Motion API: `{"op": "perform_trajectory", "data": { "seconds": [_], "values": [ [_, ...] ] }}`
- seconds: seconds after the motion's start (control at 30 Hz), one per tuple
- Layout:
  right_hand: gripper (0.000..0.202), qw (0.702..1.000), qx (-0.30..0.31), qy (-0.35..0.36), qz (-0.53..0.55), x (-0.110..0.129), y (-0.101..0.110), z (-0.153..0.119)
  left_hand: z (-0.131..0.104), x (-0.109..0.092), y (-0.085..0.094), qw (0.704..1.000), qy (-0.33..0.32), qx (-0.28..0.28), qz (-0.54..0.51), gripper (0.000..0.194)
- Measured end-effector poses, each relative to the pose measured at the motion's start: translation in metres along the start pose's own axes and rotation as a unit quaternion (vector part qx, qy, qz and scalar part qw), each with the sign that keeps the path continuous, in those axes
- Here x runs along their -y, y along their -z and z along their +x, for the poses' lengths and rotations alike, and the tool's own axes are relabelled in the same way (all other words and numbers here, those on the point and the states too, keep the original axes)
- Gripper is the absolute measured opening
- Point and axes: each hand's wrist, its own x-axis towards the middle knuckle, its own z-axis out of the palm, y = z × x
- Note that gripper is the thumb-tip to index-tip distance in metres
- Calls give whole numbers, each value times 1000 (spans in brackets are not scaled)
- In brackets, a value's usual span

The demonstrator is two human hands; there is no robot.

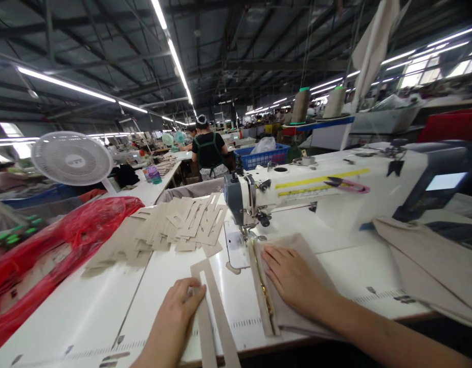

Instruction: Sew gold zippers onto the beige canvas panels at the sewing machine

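Observation:
A beige slotted piece (219,312) lies on the white sewing table, its near end reaching past the front edge. My left hand (178,312) is closed on its left strip, thumb and fingers together. Beige fabric with a gold zipper (264,291) along its left edge lies under the sewing machine head (239,199). My right hand (287,271) rests on this fabric just right of the zipper, palm down with the fingers extended. The far end of the zipper is beside the needle area.
Many beige slotted pieces (162,225) are heaped behind my left hand. Red plastic (101,220) and a white fan (72,158) are at the left. Pink-handled snips (346,184) lie on the machine. Folded fabric (431,266) is at right. A person (209,148) sits ahead.

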Motion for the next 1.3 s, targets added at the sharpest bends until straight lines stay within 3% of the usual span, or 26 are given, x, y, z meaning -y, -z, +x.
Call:
{"op": "perform_trajectory", "data": {
  "seconds": [0.13, 0.23, 0.33, 0.43, 0.53, 0.7, 0.87, 1.0, 1.3],
  "values": [
    [46, 1000, 11, 25, 12, -4, -4, -1, 14, -13, -11, 996, -60, -66, 0, 48],
    [47, 998, 15, 52, 40, -5, -4, -6, 47, -35, -23, 987, -138, -85, -11, 48],
    [48, 996, -1, 70, 54, -3, -4, -11, 83, -51, -39, 986, -161, -29, 7, 43],
    [49, 995, -31, 72, 60, -3, -6, -14, 103, -53, -49, 988, -148, 37, 18, 39],
    [51, 995, -48, 73, 55, -2, -5, -14, 106, -48, -50, 986, -161, 29, 11, 40],
    [50, 996, -27, 71, 47, -3, 2, -11, 103, -42, -50, 983, -184, -5, -21, 37],
    [45, 996, -18, 40, 75, -2, 7, -5, 103, -38, -58, 978, -198, -66, -3, 37],
    [44, 995, -12, 0, 102, 4, 6, -1, 104, -35, -55, 976, -215, -19, 27, 35],
    [43, 988, -10, -10, 153, 2, 5, 2, 107, -22, -51, 970, -243, -13, 25, 34]
  ]
}}
